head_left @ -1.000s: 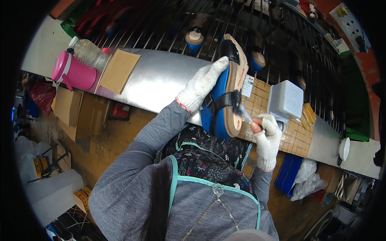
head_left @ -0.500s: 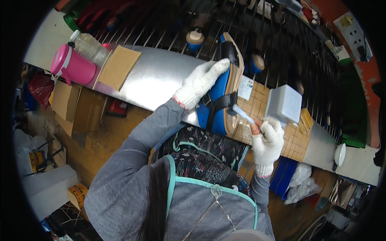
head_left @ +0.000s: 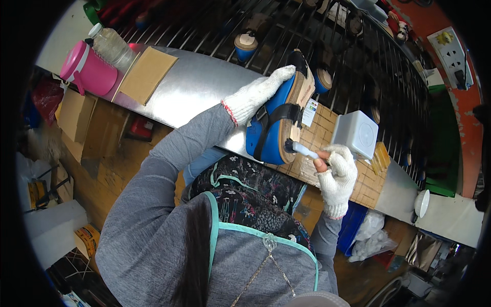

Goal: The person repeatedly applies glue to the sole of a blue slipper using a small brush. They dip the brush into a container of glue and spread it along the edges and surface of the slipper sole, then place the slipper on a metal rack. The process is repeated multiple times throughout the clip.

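My left hand, in a white knit glove, is closed around the far part of a sandal on a blue shoe last. The last is tilted, with its tan underside turned to the right and black straps wrapped over its edges. In my right hand, also gloved but with bare fingertips, a small brush with a pale handle is pinched between thumb and fingers. Its dark tip touches the near end of the underside. The left fingertips are partly hidden behind the last.
A white plastic tub stands on brown board at right. Beyond the metal bench runs a rack of rods carrying more blue lasts. A pink jug, clear bottle and cardboard piece are at left.
The brush tip has gone from beside the strap to the near end of the underside. The last has turned slightly, showing more of its underside. My left hand keeps its hold.
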Demonstrator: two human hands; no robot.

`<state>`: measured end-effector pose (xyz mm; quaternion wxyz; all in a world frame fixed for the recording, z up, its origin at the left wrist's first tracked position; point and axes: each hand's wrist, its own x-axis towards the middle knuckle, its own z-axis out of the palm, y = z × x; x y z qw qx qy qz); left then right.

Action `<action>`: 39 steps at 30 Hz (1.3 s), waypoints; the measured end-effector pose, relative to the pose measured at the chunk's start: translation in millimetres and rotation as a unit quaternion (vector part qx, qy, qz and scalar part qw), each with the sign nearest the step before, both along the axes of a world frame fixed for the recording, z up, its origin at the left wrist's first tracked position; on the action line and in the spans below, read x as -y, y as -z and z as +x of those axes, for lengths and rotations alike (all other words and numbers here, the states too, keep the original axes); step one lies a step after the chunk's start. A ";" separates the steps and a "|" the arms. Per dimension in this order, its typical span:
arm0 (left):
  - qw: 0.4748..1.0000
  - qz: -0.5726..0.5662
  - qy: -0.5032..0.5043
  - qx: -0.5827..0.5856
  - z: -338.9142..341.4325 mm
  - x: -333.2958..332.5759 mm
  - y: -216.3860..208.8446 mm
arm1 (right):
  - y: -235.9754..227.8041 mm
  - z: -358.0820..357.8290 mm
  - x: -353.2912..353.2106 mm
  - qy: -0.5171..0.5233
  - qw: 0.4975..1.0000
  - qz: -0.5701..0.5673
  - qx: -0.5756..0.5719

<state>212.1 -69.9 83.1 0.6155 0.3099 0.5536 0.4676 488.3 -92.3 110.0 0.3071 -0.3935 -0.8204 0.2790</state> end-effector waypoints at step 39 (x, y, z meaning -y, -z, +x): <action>0.487 -0.107 0.417 0.760 31.0 71.5 43.7 | -42.9 -78.1 -65.4 -0.360 0.928 0.072 0.063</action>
